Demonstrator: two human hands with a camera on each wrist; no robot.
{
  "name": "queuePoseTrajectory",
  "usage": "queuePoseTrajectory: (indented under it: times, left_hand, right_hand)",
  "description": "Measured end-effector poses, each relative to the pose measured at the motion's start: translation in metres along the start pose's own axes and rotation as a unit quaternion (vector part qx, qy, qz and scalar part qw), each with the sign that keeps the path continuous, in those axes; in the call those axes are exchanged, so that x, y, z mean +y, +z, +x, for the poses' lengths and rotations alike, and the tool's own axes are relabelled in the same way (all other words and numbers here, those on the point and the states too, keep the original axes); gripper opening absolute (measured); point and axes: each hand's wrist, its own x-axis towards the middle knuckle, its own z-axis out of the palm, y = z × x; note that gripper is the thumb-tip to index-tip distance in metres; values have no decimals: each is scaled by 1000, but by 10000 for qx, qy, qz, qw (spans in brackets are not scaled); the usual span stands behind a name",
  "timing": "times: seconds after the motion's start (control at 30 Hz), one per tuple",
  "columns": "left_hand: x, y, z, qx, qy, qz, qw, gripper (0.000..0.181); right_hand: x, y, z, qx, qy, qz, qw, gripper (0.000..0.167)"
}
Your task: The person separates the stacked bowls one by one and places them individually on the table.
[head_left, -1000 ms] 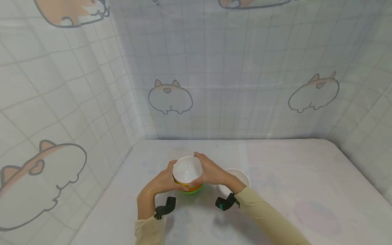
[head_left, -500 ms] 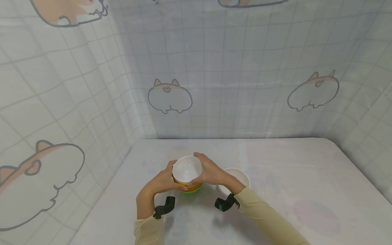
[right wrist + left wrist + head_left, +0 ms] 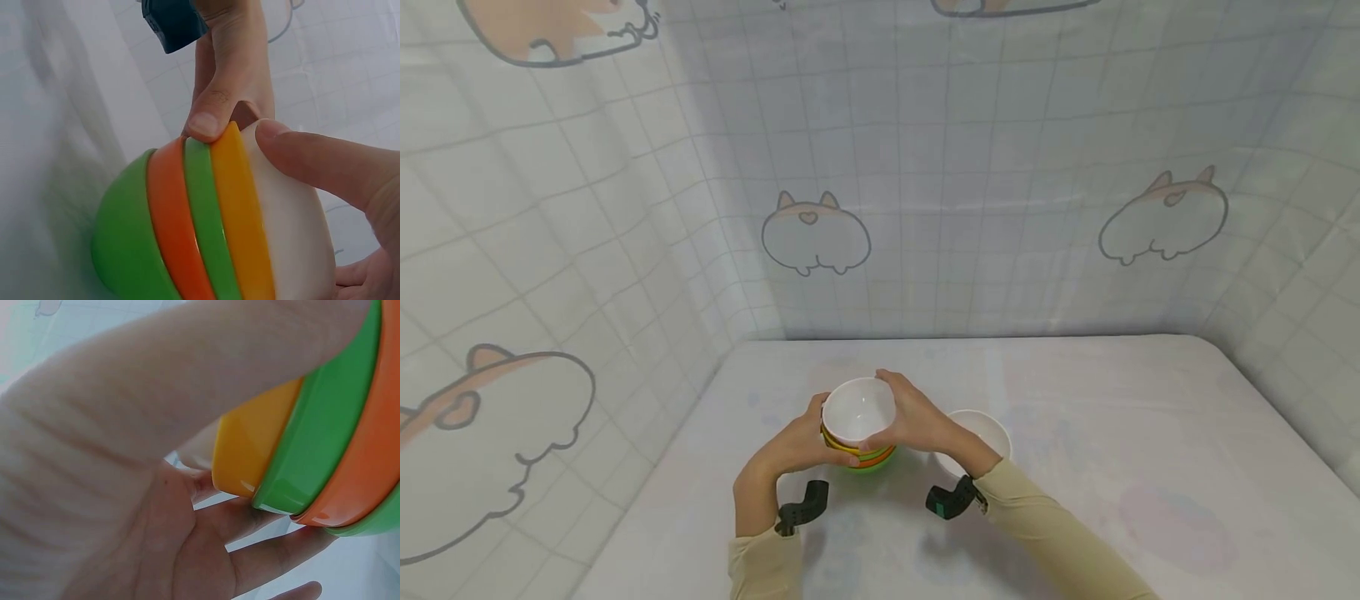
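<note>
A stack of nested bowls stands left of centre in the head view: a white bowl [image 3: 859, 410] on top, then yellow [image 3: 240, 206], green [image 3: 209, 219], orange [image 3: 175, 219] and a green bowl [image 3: 125, 231] lowest. My left hand [image 3: 801, 437] holds the stack from the left, thumb in front and fingers around the far side, against the coloured bowls. My right hand [image 3: 917, 417] grips the top white bowl from the right, its thumb on the near side. In the right wrist view the white bowl sits in the yellow one.
Another white bowl [image 3: 981, 429] stands on the table to the right, partly behind my right wrist. The pale table [image 3: 1075, 433] is bordered by hanging tiled-pattern cloth [image 3: 985, 208] behind and at both sides.
The top white bowl appears slightly higher, with a little more of the yellow bowl showing beneath it. Both hands keep nearly the same place and hold.
</note>
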Motion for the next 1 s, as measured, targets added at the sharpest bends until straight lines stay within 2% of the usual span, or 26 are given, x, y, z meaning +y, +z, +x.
queuePoseTrajectory:
  times: [0.4,0.77,1.0]
  left_hand:
    - [5,10,-8,127,-100,49,9999,105]
    - [10,12,-13,76,-280,109,9995,103]
    - [15,12,-15,59,-385,188,9991,106]
  right_hand:
    - [-17,-18,-19,137,-247,-34,9996,108]
    - [-28,-43,-41,354,-17,-353,9988,108]
    - [-34,-57,-61,520,120,-288,9982,106]
